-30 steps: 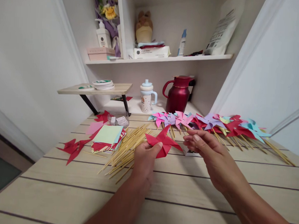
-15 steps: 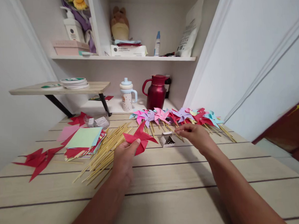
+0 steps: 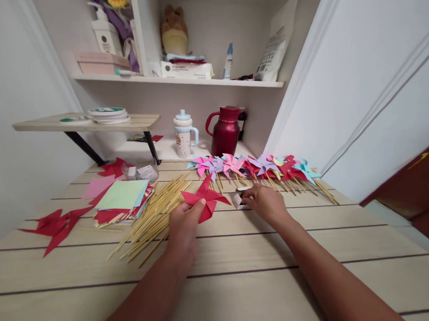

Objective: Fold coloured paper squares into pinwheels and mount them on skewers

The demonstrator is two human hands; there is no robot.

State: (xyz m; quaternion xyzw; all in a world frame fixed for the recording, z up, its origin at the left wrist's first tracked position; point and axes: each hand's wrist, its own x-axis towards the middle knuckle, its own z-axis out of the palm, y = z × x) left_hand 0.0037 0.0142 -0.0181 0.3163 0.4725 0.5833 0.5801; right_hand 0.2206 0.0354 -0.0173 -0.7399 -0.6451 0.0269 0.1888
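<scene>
My left hand [image 3: 187,222] pinches a red paper pinwheel [image 3: 209,201] between thumb and fingers, holding it above the table with its points spread. My right hand [image 3: 266,201] is at the small white box [image 3: 237,200], its fingers drawn together and the tips inside the opening. Whatever those fingertips hold is hidden. Beside my left hand lies a loose pile of thin wooden sticks [image 3: 154,212]. Behind the box, a row of finished pinwheels on sticks [image 3: 233,164] in pink, purple, red and blue lies along the back of the table.
At left are stacked coloured paper squares [image 3: 123,195], a folded red paper shape [image 3: 58,226] and a clear plastic pack [image 3: 142,172]. A small raised shelf [image 3: 140,122] carries rolls of tape [image 3: 109,115]. A cup [image 3: 183,137] and a red jug [image 3: 226,132] stand behind.
My right hand has moved left and down, from beside the box into its opening. The pinwheel stays in my left hand. The view has shifted slightly.
</scene>
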